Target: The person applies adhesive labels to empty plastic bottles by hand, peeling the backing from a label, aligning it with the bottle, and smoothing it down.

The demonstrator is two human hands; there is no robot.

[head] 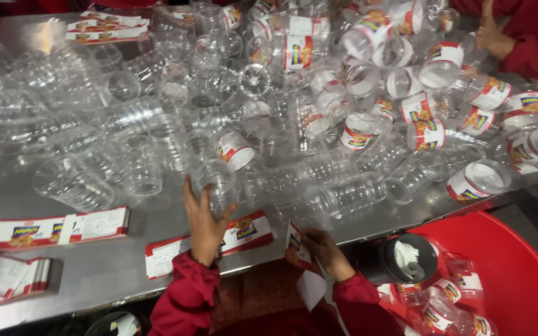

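Observation:
My left hand (202, 219) reaches up over the metal table (101, 274) with its fingers on a clear plastic jar (217, 182) lying at the near edge of a big heap of jars. Its grip does not look closed around the jar. My right hand (323, 246) holds a red and white label (296, 247) by the table's front edge, with a white backing strip (311, 288) hanging below it. A stack of the same labels (244, 233) lies on the table between my hands.
Several unlabelled clear jars (94, 124) cover the left and middle of the table; labelled jars (431, 118) pile at the right. More label stacks (57, 229) lie at the left. A red tub (512, 267) with labelled jars stands lower right. Another person's hand (492, 34) is top right.

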